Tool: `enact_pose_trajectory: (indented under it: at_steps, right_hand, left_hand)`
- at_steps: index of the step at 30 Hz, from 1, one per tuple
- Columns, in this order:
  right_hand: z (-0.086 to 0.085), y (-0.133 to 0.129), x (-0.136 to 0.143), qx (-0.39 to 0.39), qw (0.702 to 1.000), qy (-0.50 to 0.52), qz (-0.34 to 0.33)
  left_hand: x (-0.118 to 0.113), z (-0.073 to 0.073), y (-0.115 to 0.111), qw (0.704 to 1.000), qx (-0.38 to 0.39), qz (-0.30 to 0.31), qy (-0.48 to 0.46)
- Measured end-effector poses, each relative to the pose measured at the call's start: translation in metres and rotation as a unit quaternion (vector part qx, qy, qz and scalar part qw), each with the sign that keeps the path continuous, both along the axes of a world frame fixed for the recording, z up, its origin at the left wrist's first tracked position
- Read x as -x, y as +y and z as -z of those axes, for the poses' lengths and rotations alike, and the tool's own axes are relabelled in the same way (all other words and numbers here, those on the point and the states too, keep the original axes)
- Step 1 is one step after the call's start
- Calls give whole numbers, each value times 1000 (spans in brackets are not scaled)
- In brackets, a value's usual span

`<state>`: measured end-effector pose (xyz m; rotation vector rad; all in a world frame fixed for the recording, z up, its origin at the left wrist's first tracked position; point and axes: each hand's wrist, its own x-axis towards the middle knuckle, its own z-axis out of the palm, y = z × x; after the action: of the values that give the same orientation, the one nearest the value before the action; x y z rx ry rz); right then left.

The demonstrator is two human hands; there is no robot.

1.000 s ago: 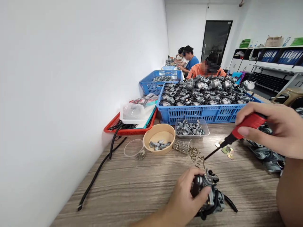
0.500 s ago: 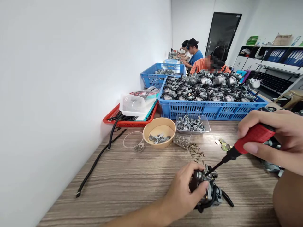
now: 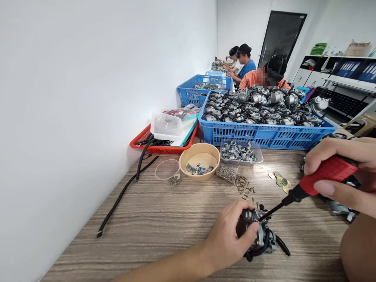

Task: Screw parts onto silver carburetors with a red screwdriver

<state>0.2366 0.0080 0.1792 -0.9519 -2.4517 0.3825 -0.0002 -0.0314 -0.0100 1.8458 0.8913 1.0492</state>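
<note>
My left hand (image 3: 232,231) grips a carburetor (image 3: 263,237) with a black hose, resting on the wooden table. Its thumb and fingers wrap round the carburetor's upper left side. My right hand (image 3: 343,172) is closed on the red handle of a screwdriver (image 3: 326,178). The dark shaft slants down to the left, and its tip meets the top of the carburetor beside my left thumb. What lies right under the tip is too small to make out. Small brass screws (image 3: 246,186) lie just beyond the carburetor, spilling from a tipped clear cup (image 3: 227,172).
Round metal discs (image 3: 282,181) lie near my right hand. Behind stand a beige bowl (image 3: 199,178), a clear tray of metal parts (image 3: 241,156), a red basket (image 3: 164,149) and a blue crate (image 3: 264,135) heaped with carburetors. Black hose (image 3: 117,207) lies left. Several people sit farther back.
The screwdriver and my right hand have shifted slightly to the right, the tip still at the carburetor. My left hand keeps its hold. The whole view has moved a little.
</note>
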Motion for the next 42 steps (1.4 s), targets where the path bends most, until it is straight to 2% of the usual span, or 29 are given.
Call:
enact_pose_trajectory:
  at_steps: [13, 24, 33, 42]
  right_hand:
    - [0, 3, -1, -6, 1000, -19, 5]
    - [-1, 5, -4, 18, 999, -28, -26]
    - [0, 2, -5, 3, 1000, -5, 4]
    - [-1, 9, -2, 22, 999, -23, -28]
  left_hand:
    - [0, -2, 0, 1000, 30, 8, 4]
    - [-1, -1, 1, 998, 57, 5, 3]
    - [-2, 0, 0, 998, 55, 1, 1]
    - [-3, -3, 2, 998, 69, 3, -3]
